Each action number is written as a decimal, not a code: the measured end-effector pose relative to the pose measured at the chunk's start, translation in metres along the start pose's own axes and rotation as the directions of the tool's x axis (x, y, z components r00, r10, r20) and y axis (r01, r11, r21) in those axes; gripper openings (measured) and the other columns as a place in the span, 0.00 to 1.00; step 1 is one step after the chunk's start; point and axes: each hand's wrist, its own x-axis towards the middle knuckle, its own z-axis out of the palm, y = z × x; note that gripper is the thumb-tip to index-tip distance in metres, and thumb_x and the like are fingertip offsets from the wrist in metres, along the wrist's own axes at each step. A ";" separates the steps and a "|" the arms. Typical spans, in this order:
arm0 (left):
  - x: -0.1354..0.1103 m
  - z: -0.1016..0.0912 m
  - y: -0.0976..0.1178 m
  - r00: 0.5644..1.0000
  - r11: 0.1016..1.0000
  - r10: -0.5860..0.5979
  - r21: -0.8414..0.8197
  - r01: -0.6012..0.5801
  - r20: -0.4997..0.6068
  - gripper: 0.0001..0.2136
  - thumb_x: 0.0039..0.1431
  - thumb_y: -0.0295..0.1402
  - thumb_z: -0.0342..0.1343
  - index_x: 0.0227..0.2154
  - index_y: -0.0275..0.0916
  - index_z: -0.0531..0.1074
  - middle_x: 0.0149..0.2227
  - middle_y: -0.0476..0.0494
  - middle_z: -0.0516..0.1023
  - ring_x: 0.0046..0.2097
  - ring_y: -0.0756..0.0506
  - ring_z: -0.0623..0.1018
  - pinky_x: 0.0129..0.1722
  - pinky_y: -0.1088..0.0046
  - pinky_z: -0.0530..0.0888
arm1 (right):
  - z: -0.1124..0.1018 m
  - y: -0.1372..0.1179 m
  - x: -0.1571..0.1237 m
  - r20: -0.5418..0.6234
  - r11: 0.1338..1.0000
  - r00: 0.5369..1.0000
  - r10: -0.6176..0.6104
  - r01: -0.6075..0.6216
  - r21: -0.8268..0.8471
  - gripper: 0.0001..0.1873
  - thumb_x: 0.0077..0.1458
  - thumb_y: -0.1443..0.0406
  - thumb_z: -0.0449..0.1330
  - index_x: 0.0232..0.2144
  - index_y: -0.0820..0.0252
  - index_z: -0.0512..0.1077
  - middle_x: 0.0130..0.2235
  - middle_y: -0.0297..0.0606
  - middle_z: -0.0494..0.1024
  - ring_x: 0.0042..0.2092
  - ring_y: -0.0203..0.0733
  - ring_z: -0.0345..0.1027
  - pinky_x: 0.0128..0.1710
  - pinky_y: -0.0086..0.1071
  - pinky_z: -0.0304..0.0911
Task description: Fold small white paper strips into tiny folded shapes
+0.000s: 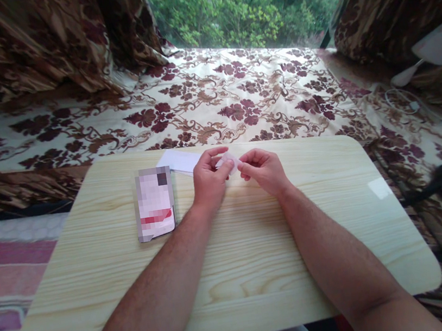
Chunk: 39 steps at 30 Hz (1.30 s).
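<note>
Forward, downward head view over hands (209, 177) (263, 170)

Soft daylight comes through the far window (223, 6), the curtains (43, 42) dim beside it. Faint shadow lies on the counter (253, 276) near the hands (209, 177). Outer edges stretch and blur; pixelation covers the phone (154, 199), left.

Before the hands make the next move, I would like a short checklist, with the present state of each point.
1. Left hand holds the small pale piece: ok.
2. Right hand has its fingertips at the piece's right edge: ok; firmness of that grip: cannot tell.
3. White sheet on the table fully visible: not ok, the left hand covers part.
4. Pixelated flat object apart from the left hand: ok.
5. Any print on the small pale piece: cannot tell, too small.
</note>
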 end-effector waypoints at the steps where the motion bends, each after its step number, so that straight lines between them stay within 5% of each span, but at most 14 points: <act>1: -0.001 0.000 0.001 1.000 1.000 0.001 -0.002 -0.001 0.011 0.18 0.50 0.35 0.62 0.46 0.41 0.73 0.28 0.52 0.74 0.26 0.53 0.70 0.25 0.78 0.67 | 0.000 0.000 0.000 -0.001 1.000 1.000 -0.006 0.006 0.017 0.13 0.47 0.57 0.69 0.30 0.59 0.74 0.23 0.32 0.76 0.23 0.32 0.67 0.23 0.27 0.64; 13: -0.002 -0.001 -0.007 0.997 0.998 0.064 0.010 -0.065 0.046 0.11 0.48 0.34 0.66 0.35 0.38 0.76 0.25 0.51 0.75 0.27 0.51 0.72 0.28 0.76 0.68 | 0.000 -0.002 0.001 -0.060 1.000 0.998 -0.020 0.021 0.013 0.13 0.48 0.57 0.68 0.32 0.61 0.77 0.22 0.32 0.76 0.23 0.33 0.67 0.24 0.27 0.65; 29: -0.003 0.000 -0.007 0.997 0.997 0.072 0.020 -0.073 0.025 0.12 0.48 0.35 0.67 0.36 0.39 0.77 0.24 0.52 0.73 0.26 0.52 0.70 0.26 0.76 0.66 | 0.002 -0.003 0.001 -0.092 1.000 0.995 -0.022 0.021 -0.009 0.10 0.47 0.60 0.67 0.31 0.61 0.77 0.21 0.32 0.75 0.22 0.33 0.66 0.23 0.28 0.62; 39: -0.006 0.004 -0.004 0.984 0.976 0.173 0.131 -0.176 0.032 0.08 0.50 0.35 0.66 0.33 0.39 0.76 0.27 0.51 0.74 0.27 0.52 0.69 0.27 0.76 0.65 | 0.001 -0.002 0.001 -0.100 0.997 0.993 -0.061 0.057 -0.045 0.07 0.48 0.62 0.66 0.30 0.61 0.77 0.21 0.31 0.74 0.22 0.32 0.64 0.22 0.27 0.60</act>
